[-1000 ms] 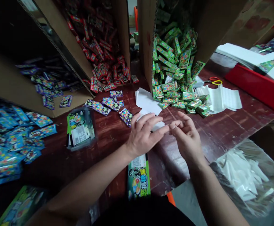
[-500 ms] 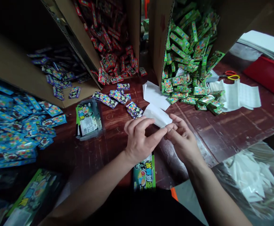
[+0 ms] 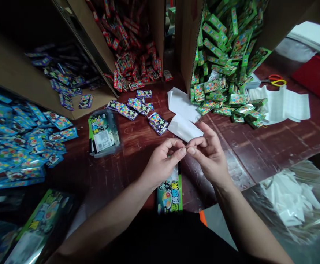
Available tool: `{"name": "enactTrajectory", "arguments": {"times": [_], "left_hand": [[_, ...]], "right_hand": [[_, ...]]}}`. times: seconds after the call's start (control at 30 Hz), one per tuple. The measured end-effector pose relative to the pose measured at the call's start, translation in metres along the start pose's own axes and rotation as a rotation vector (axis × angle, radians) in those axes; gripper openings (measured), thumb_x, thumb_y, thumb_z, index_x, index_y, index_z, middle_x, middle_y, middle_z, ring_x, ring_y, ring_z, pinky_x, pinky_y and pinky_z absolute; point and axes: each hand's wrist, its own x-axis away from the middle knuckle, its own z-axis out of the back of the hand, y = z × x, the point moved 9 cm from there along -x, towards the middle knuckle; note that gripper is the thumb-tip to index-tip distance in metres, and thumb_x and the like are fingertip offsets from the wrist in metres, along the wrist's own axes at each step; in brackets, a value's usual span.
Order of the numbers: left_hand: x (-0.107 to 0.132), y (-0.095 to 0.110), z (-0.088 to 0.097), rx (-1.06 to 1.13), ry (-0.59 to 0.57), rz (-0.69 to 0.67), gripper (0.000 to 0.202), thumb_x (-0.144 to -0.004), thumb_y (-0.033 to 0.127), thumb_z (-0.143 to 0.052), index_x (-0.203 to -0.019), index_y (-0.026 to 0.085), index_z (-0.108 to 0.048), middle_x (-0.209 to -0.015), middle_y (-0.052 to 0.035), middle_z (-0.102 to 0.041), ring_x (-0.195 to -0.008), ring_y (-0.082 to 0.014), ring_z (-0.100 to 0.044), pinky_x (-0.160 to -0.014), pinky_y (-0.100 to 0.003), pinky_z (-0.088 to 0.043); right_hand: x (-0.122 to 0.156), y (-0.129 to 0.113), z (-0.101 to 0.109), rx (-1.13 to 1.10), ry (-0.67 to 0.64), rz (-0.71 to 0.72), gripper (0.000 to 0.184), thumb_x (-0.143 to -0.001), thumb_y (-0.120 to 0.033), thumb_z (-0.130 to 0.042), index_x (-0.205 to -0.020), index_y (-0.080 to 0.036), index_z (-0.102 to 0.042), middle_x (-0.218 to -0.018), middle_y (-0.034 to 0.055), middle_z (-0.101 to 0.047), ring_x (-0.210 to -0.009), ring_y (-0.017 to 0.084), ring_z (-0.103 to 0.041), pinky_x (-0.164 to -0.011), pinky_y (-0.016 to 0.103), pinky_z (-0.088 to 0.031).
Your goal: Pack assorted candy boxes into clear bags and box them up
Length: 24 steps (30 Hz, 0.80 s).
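My left hand (image 3: pixel 167 159) and my right hand (image 3: pixel 208 156) meet fingertip to fingertip above the table, each closed in a pinch. Whatever lies between the fingertips is too small to make out. Just beyond them a folded white paper (image 3: pixel 185 128) lies on the table, its near edge close behind my fingers. A second white sheet (image 3: pixel 182 104) lies farther back. Below my hands is a green and black printed candy package (image 3: pixel 170 196), partly covered by my left hand. Left of the paper sit several small purple packets (image 3: pixel 157 123).
Cardboard boxes (image 3: pixel 183 47) at the back hold red packets (image 3: pixel 125 62) and green packets (image 3: pixel 216 86). Blue packets (image 3: pixel 25 143) heap at left, near stacked printed bags (image 3: pixel 103 134). Scissors (image 3: pixel 278 80) and label sheets (image 3: pixel 289 104) lie right. A bag of white scraps (image 3: pixel 289 198) stands lower right.
Both hands have shifted slightly left and down, away from the folded white paper. My left fingers have drawn in from over the paper to a pinch against the right fingertips.
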Motion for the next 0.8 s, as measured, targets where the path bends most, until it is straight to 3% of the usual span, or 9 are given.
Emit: {"name": "enactTrajectory", "arguments": {"times": [0.07, 0.13, 0.23, 0.3, 0.47, 0.63, 0.8], "left_hand": [[0.003, -0.007, 0.021, -0.224, 0.114, -0.082, 0.039, -0.091, 0.035, -0.067, -0.126, 0.024, -0.056, -0.126, -0.0090, -0.061, -0.113, -0.0240, -0.058, -0.098, -0.039, -0.047], [0.008, -0.015, 0.038, -0.567, 0.190, -0.134, 0.056, -0.084, 0.032, -0.074, -0.135, 0.025, -0.054, -0.142, -0.0118, -0.052, -0.131, -0.0305, -0.047, -0.108, -0.050, -0.039], [0.017, -0.035, 0.041, -0.861, 0.067, -0.097, 0.031, -0.081, 0.027, -0.074, -0.112, 0.023, -0.069, -0.133, -0.0105, -0.060, -0.131, -0.0331, -0.046, -0.110, -0.057, -0.035], [0.025, -0.037, 0.037, -0.769, -0.037, -0.084, 0.015, -0.085, 0.024, -0.068, -0.099, 0.021, -0.072, -0.121, -0.0087, -0.067, -0.122, -0.0285, -0.055, -0.108, -0.052, -0.040], [0.040, -0.033, 0.026, -0.285, -0.194, 0.121, 0.021, -0.091, 0.025, -0.060, -0.108, 0.019, -0.070, -0.108, -0.0076, -0.075, -0.094, -0.0201, -0.071, -0.086, -0.036, -0.056], [0.045, -0.035, 0.027, -0.179, -0.162, 0.180, 0.020, -0.087, 0.026, -0.065, -0.104, 0.017, -0.069, -0.101, -0.0064, -0.076, -0.087, -0.0191, -0.072, -0.081, -0.033, -0.057], [0.046, -0.035, 0.022, -0.159, -0.167, 0.191, 0.019, -0.086, 0.025, -0.066, -0.102, 0.015, -0.070, -0.097, -0.0064, -0.076, -0.085, -0.0184, -0.071, -0.077, -0.030, -0.056]], "right_hand": [[-0.002, 0.000, 0.009, 0.034, 0.069, 0.013, 0.066, -0.086, -0.028, -0.076, -0.144, -0.036, -0.047, -0.085, -0.0028, -0.064, -0.080, 0.015, -0.061, -0.084, 0.033, -0.055], [-0.003, 0.000, 0.022, 0.071, 0.119, 0.008, 0.065, -0.086, -0.029, -0.077, -0.144, -0.037, -0.048, -0.085, -0.0027, -0.064, -0.080, 0.015, -0.061, -0.086, 0.035, -0.055], [0.000, 0.006, 0.030, 0.111, 0.055, -0.090, 0.066, -0.085, -0.030, -0.077, -0.143, -0.037, -0.048, -0.085, -0.0023, -0.064, -0.083, 0.017, -0.062, -0.087, 0.037, -0.054], [0.005, 0.012, 0.027, 0.117, -0.036, -0.173, 0.068, -0.085, -0.030, -0.078, -0.144, -0.035, -0.046, -0.087, -0.0021, -0.065, -0.084, 0.017, -0.063, -0.085, 0.036, -0.054], [0.019, 0.017, 0.001, 0.147, -0.247, -0.288, 0.073, -0.088, -0.026, -0.075, -0.150, -0.032, -0.038, -0.090, -0.0019, -0.065, -0.082, 0.014, -0.062, -0.080, 0.032, -0.053], [0.026, 0.020, -0.021, 0.207, -0.401, -0.271, 0.081, -0.091, -0.025, -0.071, -0.157, -0.033, -0.025, -0.090, -0.0021, -0.064, -0.083, 0.014, -0.061, -0.080, 0.032, -0.054], [0.030, 0.024, -0.026, 0.386, -0.471, -0.184, 0.090, -0.091, -0.023, -0.068, -0.161, -0.031, -0.013, -0.088, -0.0022, -0.064, -0.081, 0.015, -0.063, -0.079, 0.035, -0.056]]}}
